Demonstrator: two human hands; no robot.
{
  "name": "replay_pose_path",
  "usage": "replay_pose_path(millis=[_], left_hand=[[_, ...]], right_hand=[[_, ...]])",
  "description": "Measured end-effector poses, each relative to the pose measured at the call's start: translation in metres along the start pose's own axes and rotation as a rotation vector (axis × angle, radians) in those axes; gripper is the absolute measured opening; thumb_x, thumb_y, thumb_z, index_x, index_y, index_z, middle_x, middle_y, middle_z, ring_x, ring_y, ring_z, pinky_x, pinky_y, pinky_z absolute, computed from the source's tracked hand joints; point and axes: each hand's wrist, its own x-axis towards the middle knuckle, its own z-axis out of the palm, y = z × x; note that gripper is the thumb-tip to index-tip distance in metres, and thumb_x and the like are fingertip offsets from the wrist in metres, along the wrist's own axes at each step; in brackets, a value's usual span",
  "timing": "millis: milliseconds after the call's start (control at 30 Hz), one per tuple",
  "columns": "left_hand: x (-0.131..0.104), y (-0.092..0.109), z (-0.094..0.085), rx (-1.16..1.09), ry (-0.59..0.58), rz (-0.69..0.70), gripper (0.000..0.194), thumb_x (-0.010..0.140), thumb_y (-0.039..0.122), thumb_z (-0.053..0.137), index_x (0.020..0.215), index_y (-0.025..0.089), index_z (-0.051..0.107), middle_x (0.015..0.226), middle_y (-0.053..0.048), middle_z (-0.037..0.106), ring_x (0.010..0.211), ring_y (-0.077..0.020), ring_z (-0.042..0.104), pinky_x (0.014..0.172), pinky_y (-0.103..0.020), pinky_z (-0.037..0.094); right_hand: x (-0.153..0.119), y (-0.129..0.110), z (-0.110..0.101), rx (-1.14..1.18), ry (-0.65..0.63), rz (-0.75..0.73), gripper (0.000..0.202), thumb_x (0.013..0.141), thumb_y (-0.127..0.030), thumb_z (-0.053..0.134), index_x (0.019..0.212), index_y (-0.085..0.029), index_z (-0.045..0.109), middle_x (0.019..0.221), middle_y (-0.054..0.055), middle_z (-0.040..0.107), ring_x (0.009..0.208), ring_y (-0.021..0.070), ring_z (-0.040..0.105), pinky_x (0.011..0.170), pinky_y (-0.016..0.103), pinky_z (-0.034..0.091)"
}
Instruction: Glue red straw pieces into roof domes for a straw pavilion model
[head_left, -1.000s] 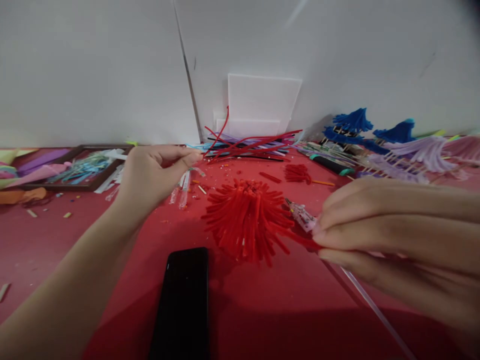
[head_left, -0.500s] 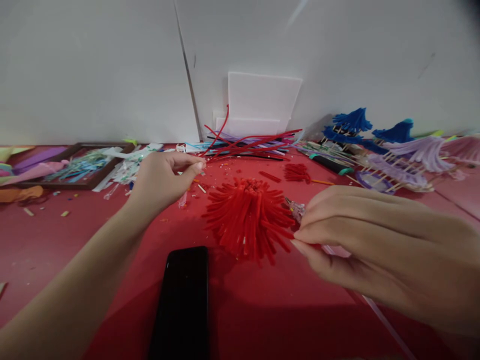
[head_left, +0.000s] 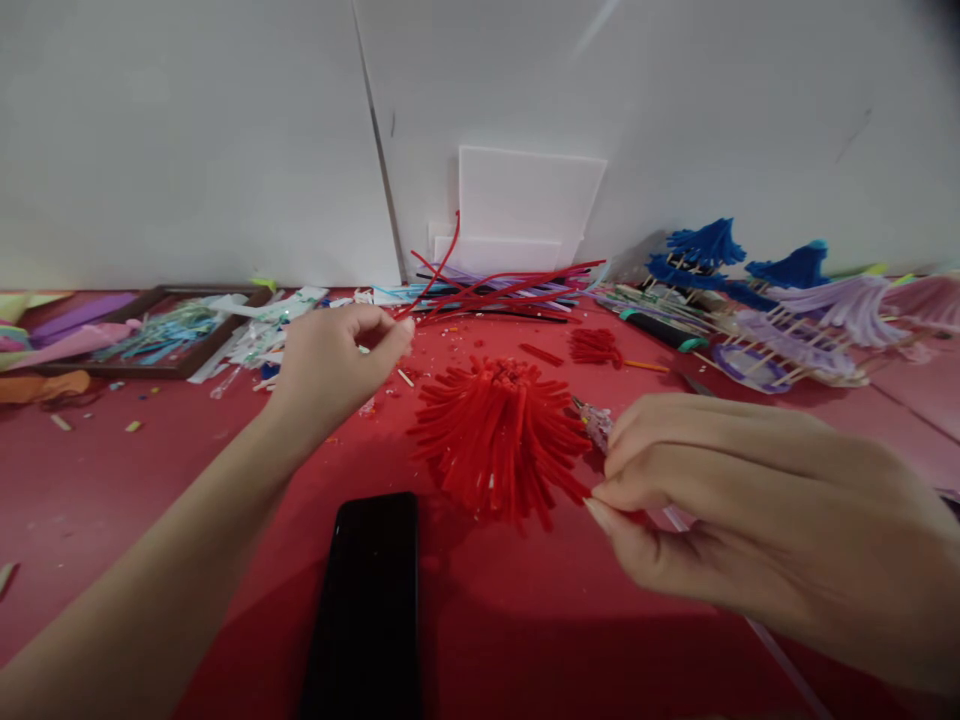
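A red cone of bent pipe cleaners (head_left: 495,440) stands in the middle of the table, its strands fanning out all round. My right hand (head_left: 750,520) pinches the tip of one strand at the cone's lower right side between thumb and fingertip. To the upper left of the cone, my left hand (head_left: 337,360) hovers with thumb and forefinger pressed together. Whatever may be in that pinch is too small to make out. Beside my right fingertips lies a small pinkish glittery item (head_left: 598,425), partly covered by the hand.
A black phone (head_left: 367,600) lies in front. Loose pipe cleaners (head_left: 502,290) are heaped at the wall. A black-green tool handle (head_left: 664,330) and blue and lilac stick-and-pipe-cleaner models (head_left: 810,300) sit at right. A brown frame (head_left: 180,370) with scraps lies left; small bits litter the table.
My right hand has shifted slightly downward, and the pinched strand now slopes lower. My left hand has barely moved; the small pale bit earlier at its fingertips no longer shows.
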Motion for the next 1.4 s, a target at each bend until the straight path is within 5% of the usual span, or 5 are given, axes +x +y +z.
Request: replay_pose_path(millis=[200, 300, 433, 767, 1400], left_hand=[[-0.001, -0.001, 0.005, 0.078, -0.054, 0.058, 0.048, 0.091, 0.046, 0.045, 0.05, 0.021, 0.045, 0.045, 0.002, 0.04, 0.045, -0.014, 0.041, 0.049, -0.03, 0.028], [-0.001, -0.002, 0.01, 0.031, 0.03, 0.154, 0.027, 0.089, 0.044, 0.051, 0.08, 0.022, 0.065, 0.08, -0.005, 0.066, 0.081, -0.023, 0.061, 0.072, -0.035, 0.045], [-0.006, 0.009, 0.008, -0.182, 0.019, 0.293, 0.026, 0.096, 0.033, 0.042, 0.105, 0.022, 0.063, 0.122, -0.009, 0.064, 0.119, -0.0246, 0.056, 0.102, -0.043, 0.04], [-0.032, 0.053, -0.013, -0.224, -0.155, 0.478, 0.034, 0.09, 0.043, 0.058, 0.115, 0.021, 0.06, 0.11, -0.004, 0.07, 0.105, -0.024, 0.063, 0.103, -0.045, 0.038], [-0.034, 0.051, -0.009, -0.271, -0.156, 0.388, 0.028, 0.088, 0.036, 0.062, 0.113, 0.025, 0.06, 0.112, -0.002, 0.07, 0.102, -0.021, 0.066, 0.099, -0.037, 0.046]], right_hand=[[-0.001, -0.001, 0.004, -0.012, -0.003, 0.001, 0.023, 0.087, -0.011, 0.051, 0.068, -0.019, 0.061, 0.066, 0.0, 0.062, 0.063, 0.0134, 0.058, 0.06, 0.029, 0.046], [-0.002, -0.001, 0.006, -0.038, -0.034, -0.07, 0.025, 0.091, -0.014, 0.049, 0.071, -0.017, 0.063, 0.069, 0.002, 0.065, 0.066, 0.0144, 0.06, 0.064, 0.03, 0.048], [-0.006, -0.001, 0.006, -0.019, -0.042, -0.124, 0.034, 0.097, -0.014, 0.037, 0.083, -0.018, 0.068, 0.08, 0.004, 0.071, 0.074, 0.0163, 0.063, 0.069, 0.032, 0.051], [-0.015, -0.004, 0.016, -0.107, 0.073, -0.138, 0.03, 0.092, -0.008, 0.047, 0.08, -0.016, 0.072, 0.076, 0.003, 0.071, 0.074, 0.0175, 0.062, 0.066, 0.035, 0.052], [-0.017, 0.017, 0.034, 0.099, 0.191, -0.137, 0.012, 0.085, -0.012, 0.063, 0.078, -0.02, 0.069, 0.078, 0.001, 0.068, 0.079, 0.0148, 0.06, 0.074, 0.03, 0.054]])
